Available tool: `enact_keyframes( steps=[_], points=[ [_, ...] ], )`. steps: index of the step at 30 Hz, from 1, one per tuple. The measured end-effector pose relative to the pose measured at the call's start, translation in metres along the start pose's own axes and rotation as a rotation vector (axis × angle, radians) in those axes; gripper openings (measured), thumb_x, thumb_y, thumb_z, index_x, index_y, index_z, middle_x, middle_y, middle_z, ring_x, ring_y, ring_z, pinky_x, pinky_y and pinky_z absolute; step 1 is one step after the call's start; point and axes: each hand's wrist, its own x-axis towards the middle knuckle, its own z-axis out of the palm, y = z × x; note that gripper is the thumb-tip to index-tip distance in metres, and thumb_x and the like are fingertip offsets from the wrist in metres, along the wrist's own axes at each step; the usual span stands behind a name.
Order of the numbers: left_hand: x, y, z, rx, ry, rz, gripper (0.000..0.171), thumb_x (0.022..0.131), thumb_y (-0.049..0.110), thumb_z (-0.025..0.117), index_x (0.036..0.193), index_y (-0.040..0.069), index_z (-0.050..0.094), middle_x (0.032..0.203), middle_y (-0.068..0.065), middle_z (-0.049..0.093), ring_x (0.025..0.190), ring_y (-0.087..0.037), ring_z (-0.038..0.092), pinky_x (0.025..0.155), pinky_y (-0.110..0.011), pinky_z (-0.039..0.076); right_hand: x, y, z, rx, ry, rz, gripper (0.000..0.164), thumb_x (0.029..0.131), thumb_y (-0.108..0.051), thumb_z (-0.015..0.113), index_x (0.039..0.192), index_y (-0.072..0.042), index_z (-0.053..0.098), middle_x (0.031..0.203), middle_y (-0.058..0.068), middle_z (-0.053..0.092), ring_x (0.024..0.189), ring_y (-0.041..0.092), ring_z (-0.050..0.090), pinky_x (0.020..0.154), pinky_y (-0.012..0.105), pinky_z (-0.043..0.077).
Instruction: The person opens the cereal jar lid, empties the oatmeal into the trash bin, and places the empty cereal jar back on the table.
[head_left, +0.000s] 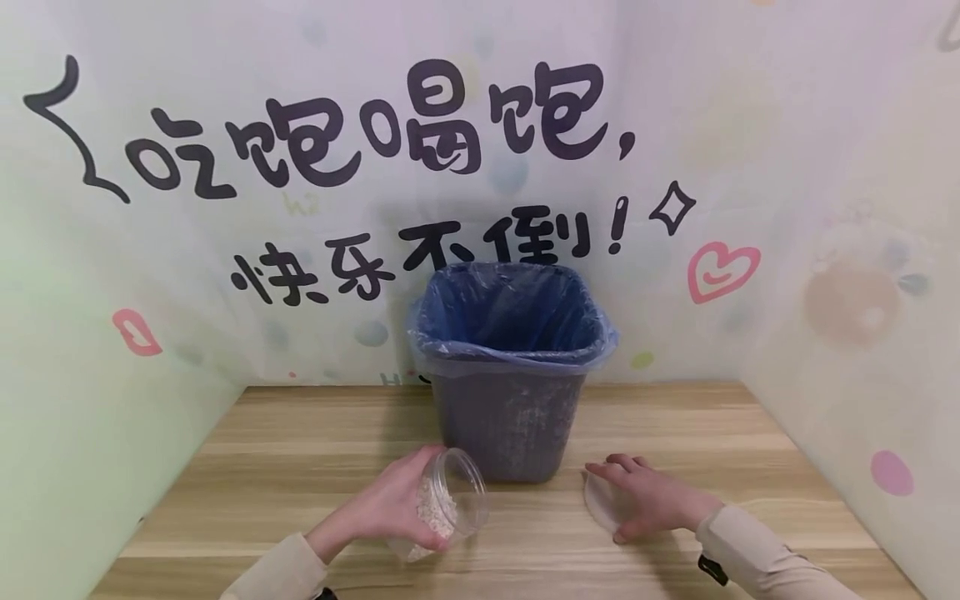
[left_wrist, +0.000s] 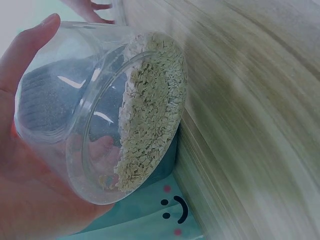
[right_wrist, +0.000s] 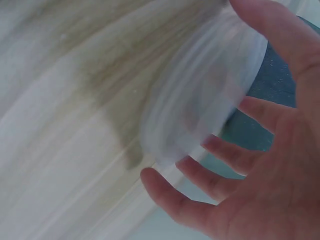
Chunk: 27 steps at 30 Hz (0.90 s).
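Note:
My left hand [head_left: 386, 504] grips a clear plastic jar [head_left: 467, 500] of oat flakes [head_left: 437, 510], tilted with its uncovered mouth toward the right. In the left wrist view the flakes [left_wrist: 150, 110] lie slumped against one side of the jar, near its base. To the right, my right hand [head_left: 652, 498] holds a round translucent lid [head_left: 602, 502] by its edge, between thumb and fingers. In the right wrist view the lid [right_wrist: 200, 95] is blurred and tilted, close over the table; whether it touches the wood I cannot tell.
A dark trash bin [head_left: 510, 425] stands behind and between the hands, lined with a blue plastic bag [head_left: 517, 360] folded over its rim. The wood-grain table [head_left: 315, 433] runs back to a printed wall [head_left: 337, 208], with walls on both sides.

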Motion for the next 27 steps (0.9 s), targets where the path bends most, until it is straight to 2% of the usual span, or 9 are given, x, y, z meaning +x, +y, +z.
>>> enact_keyframes(
  steps=[9,14,17,22,27],
  points=[
    [-0.007,-0.005,0.000,0.010,0.005,-0.021,0.106,0.047,0.032,0.093,0.132,-0.008,0.044,0.121,-0.020,0.057,0.106,-0.036,0.057,0.087,-0.052,0.049,0.000,0.005,0.003,-0.031,0.020,0.036,0.090,0.066,-0.034,0.086,0.140,-0.006,0.045,0.136,0.030,0.040,0.117,0.059,0.039,0.075,0.078,0.036],
    [-0.010,-0.008,-0.002,0.021,0.003,-0.015,0.105,0.048,0.034,0.093,0.132,-0.007,0.045,0.122,-0.019,0.056,0.106,-0.034,0.057,0.087,-0.052,0.049,-0.001,0.004,-0.004,-0.041,0.069,0.002,0.084,0.067,-0.032,0.085,0.136,-0.003,0.048,0.133,0.032,0.042,0.113,0.058,0.042,0.071,0.077,0.037],
    [-0.011,-0.010,-0.003,0.030,-0.001,-0.008,0.104,0.049,0.036,0.092,0.132,-0.006,0.045,0.122,-0.018,0.057,0.107,-0.034,0.056,0.088,-0.051,0.049,0.000,0.005,-0.015,-0.091,0.138,-0.059,0.071,0.070,-0.026,0.082,0.130,-0.001,0.053,0.127,0.031,0.047,0.110,0.054,0.045,0.071,0.072,0.042],
    [-0.012,-0.012,-0.004,0.038,0.002,0.010,0.101,0.049,0.035,0.092,0.129,-0.006,0.047,0.117,-0.014,0.058,0.104,-0.030,0.058,0.087,-0.048,0.050,0.005,0.006,-0.047,-0.259,0.278,-0.170,0.051,0.077,-0.024,0.078,0.119,-0.001,0.061,0.117,0.025,0.055,0.108,0.047,0.050,0.075,0.064,0.046],
    [-0.015,-0.014,-0.007,0.040,0.002,0.024,0.103,0.050,0.036,0.093,0.129,-0.010,0.045,0.117,-0.017,0.058,0.103,-0.033,0.058,0.087,-0.048,0.050,0.009,-0.003,-0.084,-0.313,0.354,-0.206,0.041,0.080,-0.019,0.076,0.114,0.001,0.063,0.111,0.018,0.059,0.103,0.038,0.055,0.081,0.054,0.048]
  ],
)
